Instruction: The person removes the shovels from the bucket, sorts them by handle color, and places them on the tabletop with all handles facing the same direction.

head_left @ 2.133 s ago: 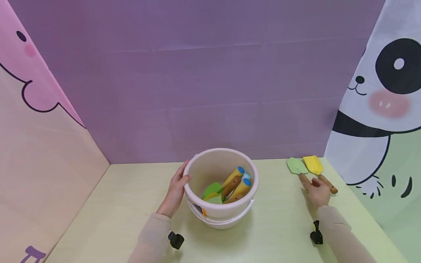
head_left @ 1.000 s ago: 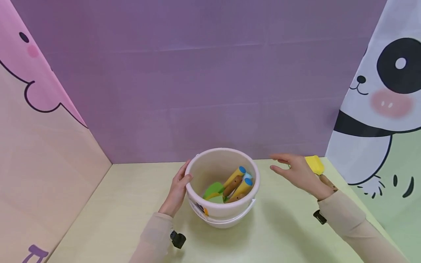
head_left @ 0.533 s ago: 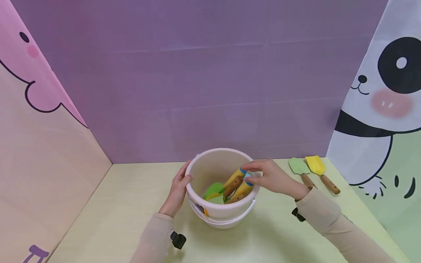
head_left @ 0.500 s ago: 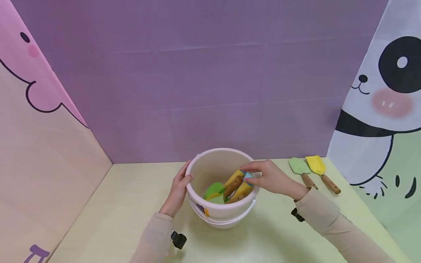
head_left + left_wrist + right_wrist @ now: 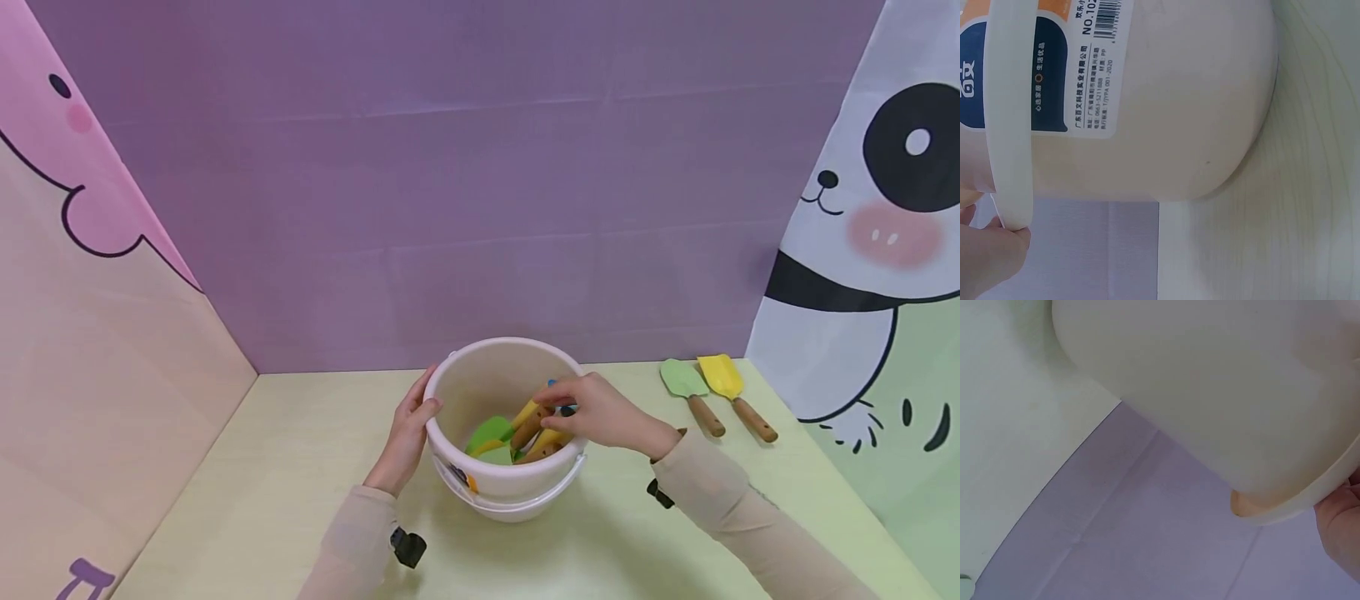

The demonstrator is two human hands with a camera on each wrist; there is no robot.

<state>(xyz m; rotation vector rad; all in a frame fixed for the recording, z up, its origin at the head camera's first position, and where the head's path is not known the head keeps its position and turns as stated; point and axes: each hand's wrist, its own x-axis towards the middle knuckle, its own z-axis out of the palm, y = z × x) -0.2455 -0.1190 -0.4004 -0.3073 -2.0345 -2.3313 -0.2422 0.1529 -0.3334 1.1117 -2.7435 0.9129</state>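
A pale pink-white bucket [image 5: 510, 492] stands on the table, its handle hanging down the front. My left hand [image 5: 401, 433] grips its rim on the left, thumb over the edge; the left wrist view shows the labelled side of the bucket [image 5: 1179, 94]. Inside lie several toy garden tools with wooden handles [image 5: 528, 429], yellow handles with blue ends and green blades [image 5: 489, 432]. My right hand [image 5: 600, 414] reaches over the right rim, thumb and fingers bent around the handle ends. Whether it holds one is unclear. The right wrist view shows mostly bucket wall [image 5: 1210, 381].
On the table's back right lie a green toy shovel [image 5: 683, 379] and a yellow toy shovel [image 5: 722, 377], side by side with wooden handles. A purple backdrop [image 5: 480, 208] rises along the table's back edge, with printed panels left and right.
My right hand has left the green shovel on the table, moved left to the bucket and reached over its rim, lately a little farther in. My left hand stays on the rim.
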